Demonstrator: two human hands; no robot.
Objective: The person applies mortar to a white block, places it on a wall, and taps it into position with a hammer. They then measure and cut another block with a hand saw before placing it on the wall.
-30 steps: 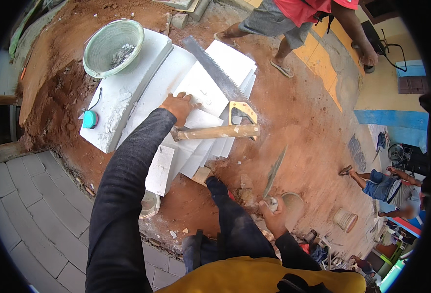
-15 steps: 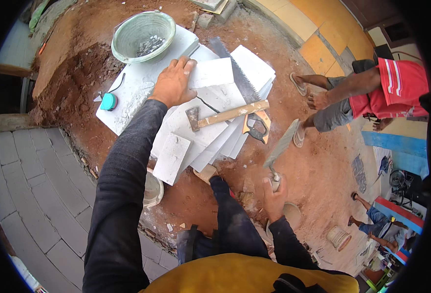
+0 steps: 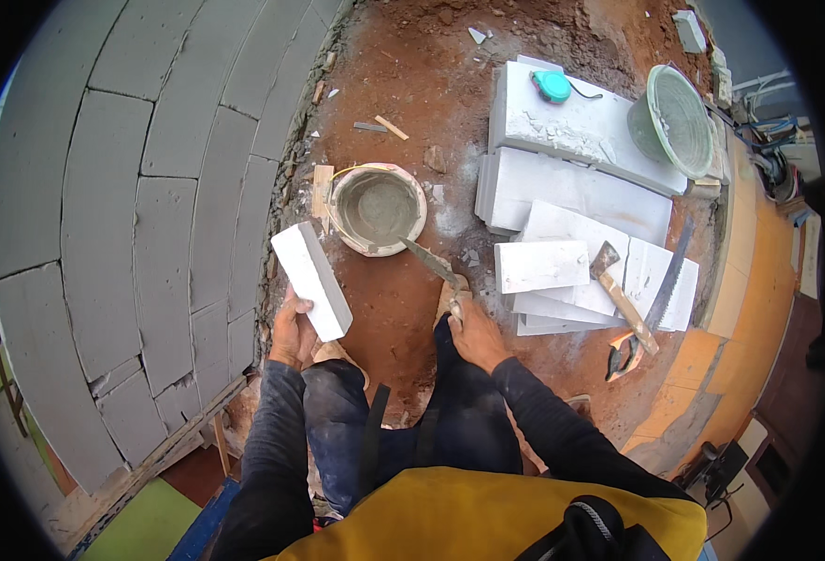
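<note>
My left hand [image 3: 291, 327] is closed round the lower end of a white lightweight block [image 3: 311, 279], which is held tilted in front of my left leg. In my right hand [image 3: 476, 335] is a trowel [image 3: 431, 262], gripped by its handle. The trowel's blade points up and left, its tip at the near rim of a bucket of grey mortar [image 3: 419, 210]. That bucket stands on the soil just ahead of my feet, with a thin handle lying along its left side. Part of the trowel's handle is hidden by my fingers.
A wall of grey blocks [image 3: 104, 215] fills the left. On the right are stacked white blocks [image 3: 571, 194] with a hatchet [image 3: 623, 294] and a handsaw [image 3: 665, 294] on them. A teal tape measure [image 3: 552, 86] and a pale green basin [image 3: 651, 131] rest on the farther blocks.
My view has turned from the block stack toward the wall and mortar bucket. My left hand, earlier on a block in the stack, now holds a block up. The trowel has moved beside the bucket.
</note>
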